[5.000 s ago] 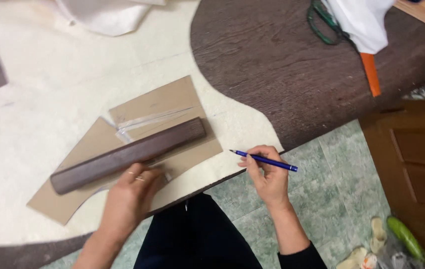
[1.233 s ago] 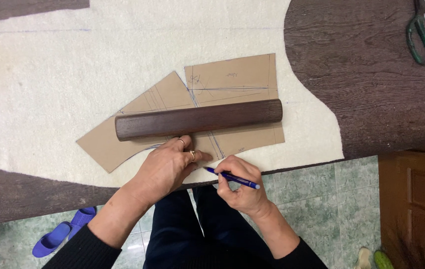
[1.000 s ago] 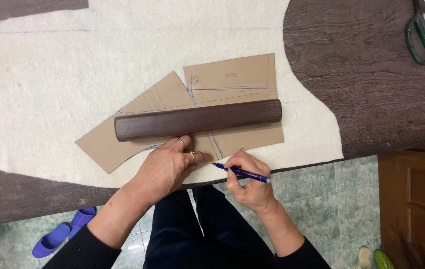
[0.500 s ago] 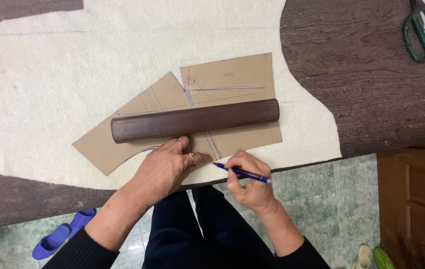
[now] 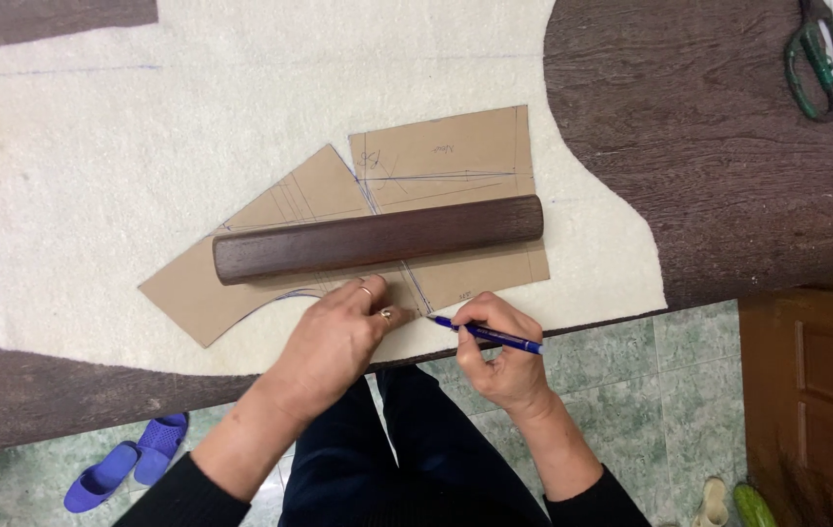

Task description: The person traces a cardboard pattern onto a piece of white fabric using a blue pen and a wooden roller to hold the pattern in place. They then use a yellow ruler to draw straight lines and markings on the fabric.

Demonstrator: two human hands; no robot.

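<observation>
At the near edge of the worktop (image 5: 729,176) the right hand (image 5: 499,351) has its grip closed on a blue pen (image 5: 485,334), the tip pointing toward ten o'clock and touching or nearly touching the lower edge of the brown card pattern (image 5: 436,161) — I cannot tell which. That pattern lies flat on cream fleece fabric (image 5: 143,146), with its long axis running from about eight o'clock to two o'clock. A dark wooden bar (image 5: 377,239) lies across it on nearly the same line, weighing it down. The left hand (image 5: 338,337) rests just at seven o'clock from the pen tip, fingers spread and pressed flat on the card, holding nothing. From the pen tip the pattern's edge runs away toward three o'clock on one side and curves off toward nine o'clock under the left hand on the other — the right hand is the nearer to the free edge. Green-handled scissors (image 5: 812,59) lie well apart at the far right.
</observation>
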